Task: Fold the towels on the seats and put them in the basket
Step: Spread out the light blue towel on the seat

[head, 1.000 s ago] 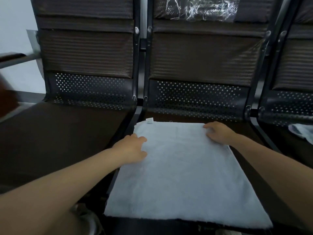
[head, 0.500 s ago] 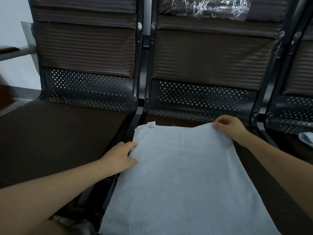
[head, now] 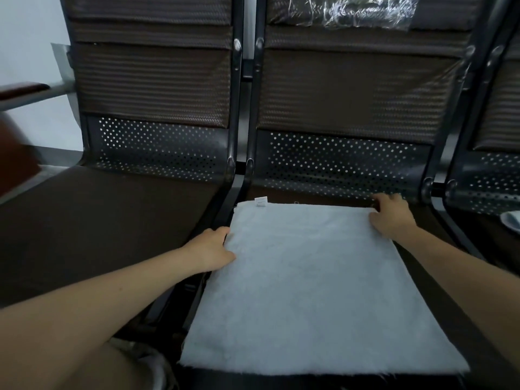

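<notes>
The near hem of the white towel [head: 309, 280] lies along the front lip of the middle seat [head: 439, 313], slightly frayed at its right corner, with the cloth spread flat and largely smooth toward the backrest.

Further in, the left hand [head: 212, 249] sits at the towel's left edge with its thumb on top and its fingers seemingly tucked under the hem. The right hand [head: 391, 215] is on the far right corner, fingers curled over it; whether it truly pinches the cloth or only presses it is hard to tell.

The step looks like the first fold. To do it well, both hands should take matching corners: the left hand is lower on the edge than the right and would do better up by the care label [head: 260, 201] at the far left corner. Lifting both corners evenly and laying the far hem onto the near one keeps the edges square.

On the seat to the right, another pale cloth [head: 512, 219] waits, probably a towel. No basket is in view.
</notes>
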`<state>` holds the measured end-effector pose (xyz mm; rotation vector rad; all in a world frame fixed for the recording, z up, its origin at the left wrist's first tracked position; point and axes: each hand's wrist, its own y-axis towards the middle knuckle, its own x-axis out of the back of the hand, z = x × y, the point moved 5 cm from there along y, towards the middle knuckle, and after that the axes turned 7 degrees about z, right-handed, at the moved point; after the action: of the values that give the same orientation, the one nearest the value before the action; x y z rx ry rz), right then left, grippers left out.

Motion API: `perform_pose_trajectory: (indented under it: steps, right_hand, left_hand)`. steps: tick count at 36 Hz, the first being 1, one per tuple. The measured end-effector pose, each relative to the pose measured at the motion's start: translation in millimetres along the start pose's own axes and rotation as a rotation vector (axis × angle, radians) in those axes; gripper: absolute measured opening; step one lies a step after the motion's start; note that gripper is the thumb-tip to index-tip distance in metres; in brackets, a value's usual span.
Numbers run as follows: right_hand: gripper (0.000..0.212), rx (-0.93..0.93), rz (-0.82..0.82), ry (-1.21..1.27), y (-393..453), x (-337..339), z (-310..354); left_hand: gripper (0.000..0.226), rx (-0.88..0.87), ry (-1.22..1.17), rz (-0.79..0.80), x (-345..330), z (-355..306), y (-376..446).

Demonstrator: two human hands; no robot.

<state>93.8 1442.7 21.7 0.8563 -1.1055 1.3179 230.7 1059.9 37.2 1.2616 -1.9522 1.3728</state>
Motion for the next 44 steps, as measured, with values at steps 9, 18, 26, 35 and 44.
perform_pose_trajectory:
  steps: [9,18,26,35,44]
  right_hand:
    - [0.041,0.492,0.308,-0.093,-130,44,59]
    - [0.027,0.784,0.649,-0.12,-256,22,62]
    - [0.035,0.891,0.519,-0.249,-268,4,48]
    - [0.029,0.994,0.434,-0.23,-261,4,45]
    - [0.015,0.917,0.331,-0.007,-242,6,39]
  left_hand:
    - [0.036,-0.316,0.166,-0.192,-7,-81,-64]
    - [0.027,-0.623,0.288,-0.059,-103,-115,-140]
    - [0.029,-0.76,0.438,-0.115,-116,-103,-133]
    - [0.018,-0.709,0.295,-0.139,-114,-118,-115]
    - [0.033,-0.666,0.276,-0.144,-115,-118,-105]
